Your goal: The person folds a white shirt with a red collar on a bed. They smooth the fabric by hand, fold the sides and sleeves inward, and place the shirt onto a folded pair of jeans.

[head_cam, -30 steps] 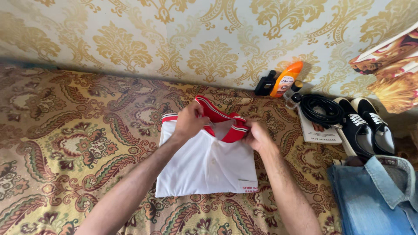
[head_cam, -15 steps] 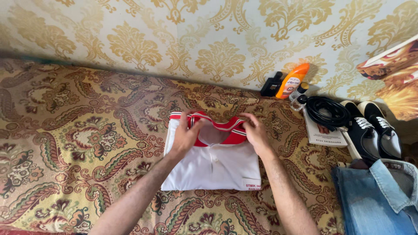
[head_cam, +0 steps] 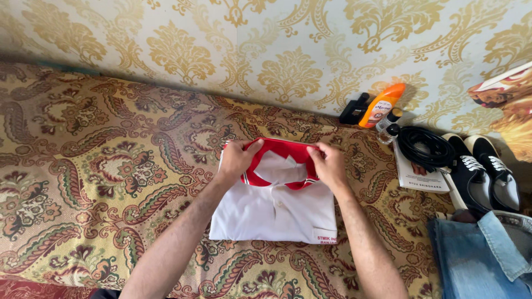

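A folded white polo shirt [head_cam: 274,213] with a red collar [head_cam: 284,149] lies on a gold and maroon patterned cover [head_cam: 100,166]. My left hand [head_cam: 237,159] pinches the collar's left side. My right hand [head_cam: 329,163] pinches its right side. The collar is spread flat, red side up, with the white inner neck showing between my hands. Both forearms reach in from the bottom edge.
Against the damask wall stand an orange bottle [head_cam: 381,105], a small black object [head_cam: 353,109] and a little clear bottle [head_cam: 388,123]. A coiled black cable [head_cam: 424,147] lies on a white booklet [head_cam: 419,178]. Black sneakers [head_cam: 483,169] and folded blue jeans [head_cam: 481,259] are at right.
The collar stood raised and rumpled a second ago; my hands have pulled it apart and laid it flat. The view has shifted slightly left.
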